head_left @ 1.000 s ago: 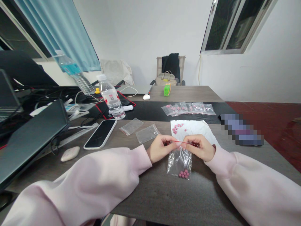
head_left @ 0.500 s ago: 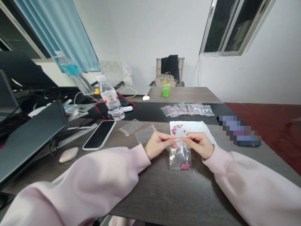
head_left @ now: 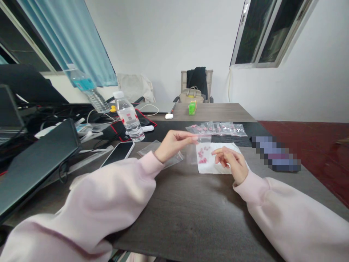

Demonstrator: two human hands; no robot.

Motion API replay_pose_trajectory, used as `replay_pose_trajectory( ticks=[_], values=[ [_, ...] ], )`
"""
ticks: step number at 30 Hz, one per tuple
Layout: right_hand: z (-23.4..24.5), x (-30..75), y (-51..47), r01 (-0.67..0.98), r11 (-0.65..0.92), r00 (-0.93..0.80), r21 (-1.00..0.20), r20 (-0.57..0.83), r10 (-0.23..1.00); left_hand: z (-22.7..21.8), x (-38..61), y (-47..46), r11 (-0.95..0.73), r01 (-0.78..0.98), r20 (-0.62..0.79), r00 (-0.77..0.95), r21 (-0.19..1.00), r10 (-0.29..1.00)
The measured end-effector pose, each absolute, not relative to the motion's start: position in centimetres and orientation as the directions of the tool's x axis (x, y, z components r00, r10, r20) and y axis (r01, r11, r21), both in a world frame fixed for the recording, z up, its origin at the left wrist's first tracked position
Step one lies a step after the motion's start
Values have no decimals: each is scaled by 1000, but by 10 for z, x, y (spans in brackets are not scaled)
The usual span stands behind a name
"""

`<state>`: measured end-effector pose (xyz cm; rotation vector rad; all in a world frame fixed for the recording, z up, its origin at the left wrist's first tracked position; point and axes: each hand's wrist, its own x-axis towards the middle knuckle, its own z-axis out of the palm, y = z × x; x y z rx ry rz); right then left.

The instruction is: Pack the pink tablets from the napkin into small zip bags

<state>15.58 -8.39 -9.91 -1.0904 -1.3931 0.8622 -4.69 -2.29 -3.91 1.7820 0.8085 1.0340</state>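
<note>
We see the left hand [head_left: 174,142] pinching a clear plastic bag [head_left: 204,138] above pink tablets [head_left: 203,154] on a white paper sheet [head_left: 218,165]; the right hand [head_left: 228,162], open and empty, lies just beside them.

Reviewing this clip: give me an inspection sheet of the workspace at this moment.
Surface: dark wood-grain table.
Job's things: clear plastic bag; pink tablets on white paper; small tablet bags in a row beyond.
Clutter: smartphone, water bottle, laptop.
Hands: left hand pinches the bag; right hand open over the paper.
Cables: tangled at left.
Surroundings: window, blue curtain.
</note>
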Motion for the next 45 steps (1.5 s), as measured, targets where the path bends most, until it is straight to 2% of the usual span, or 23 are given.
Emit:
replay_pose_trajectory(
  ticks=[2, 4, 7, 9, 11, 13, 16, 22, 27, 30, 35, 37, 39, 42, 45],
  values=[
    [-100, 157, -82, 115, 277, 86, -954, 287, 954, -21, -50, 1, -529, 124, 491, 243, 839, 836],
    [-102, 158, -81, 123, 285, 110, -951, 298, 948, -12, -51, 28, -611, 176, 603, 103, 771, 791],
    [-103, 158, -80, 169, 300, 109, -939, 321, 941, -24, -49, 66, -650, 250, 635, 149, 717, 758],
    [-105, 158, -79, 189, 290, 99, -938, 312, 945, -48, -48, 84, -611, 347, 559, 247, 711, 791],
    [-107, 158, -78, 190, 285, 96, -940, 306, 947, -74, -47, 93, -552, 447, 413, 375, 704, 830],
    [-109, 158, -76, 187, 284, 94, -940, 305, 948, -96, -48, 94, -534, 588, 240, 505, 608, 829],
    [-112, 158, -75, 194, 272, 79, -943, 291, 953, -110, -51, 89, -496, 760, 129, 491, 420, 861],
    [-114, 157, -74, 231, 249, 70, -941, 271, 960, -86, -64, 74, -569, 808, 6, 575, 154, 818],
    [-113, 157, -74, 279, 249, 67, -928, 277, 959, -53, -80, 42, -464, 883, -126, 453, -71, 882],
    [-114, 157, -73, 285, 264, 73, -921, 295, 953, -45, -88, 17, -475, 880, -268, 450, -30, 852],
    [-117, 157, -72, 304, 282, 71, -910, 317, 946, -58, -89, -9, -492, 870, -91, 493, 32, 865],
    [-119, 157, -71, 328, 285, 71, -901, 324, 943, -64, -85, -13, -478, 865, -42, 489, 152, 871],
    [-120, 158, -70, 360, 292, 72, -886, 338, 938, -68, -80, -16, -459, 818, 22, 482, 346, 876],
    [-120, 157, -71, 400, 320, 66, -859, 375, 925, -70, -69, -26, -467, 624, 200, 450, 627, 870],
    [-118, 155, -74, 408, 410, -1, -816, 449, 894, -71, -55, -41, -497, 410, 325, 420, 764, 847]
  ],
)
